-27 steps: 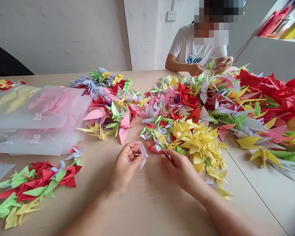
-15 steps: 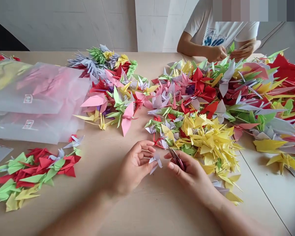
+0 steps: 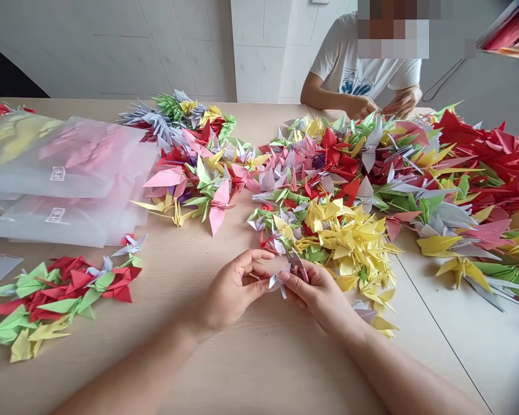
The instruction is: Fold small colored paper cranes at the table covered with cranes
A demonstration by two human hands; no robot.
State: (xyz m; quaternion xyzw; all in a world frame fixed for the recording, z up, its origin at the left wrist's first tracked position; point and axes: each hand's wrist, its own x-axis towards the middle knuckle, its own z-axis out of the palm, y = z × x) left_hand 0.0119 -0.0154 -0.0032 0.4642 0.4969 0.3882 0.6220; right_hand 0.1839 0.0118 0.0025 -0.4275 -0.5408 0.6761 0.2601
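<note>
Between my left hand's [image 3: 237, 288] thumb and fingers is a small pale lilac folded paper crane [image 3: 275, 283]. My right hand [image 3: 318, 291] is closed round a small two-pronged metal tool [image 3: 297, 266] with a reddish handle, tips pointing up and away. Whether it is tweezers or snips I cannot tell. The right thumb tip meets the crane's right side, so both hands are at the paper. Just beyond my right hand lies a heap of yellow paper cranes [image 3: 350, 236], with mixed small cranes [image 3: 281, 222] at its left.
Clear plastic bags [image 3: 86, 184] of folded paper lie at left, with a red and green crane pile [image 3: 75, 288] nearer me. Big multicoloured heaps [image 3: 436, 190] spread to the right. Across the table [image 3: 190, 369], a person in a white shirt [image 3: 374, 75] works with both hands.
My right hand has moved left, bringing its thumb against the crane, and the tool now points more upright. The view has shifted slightly right; the other person's hands are lower.
</note>
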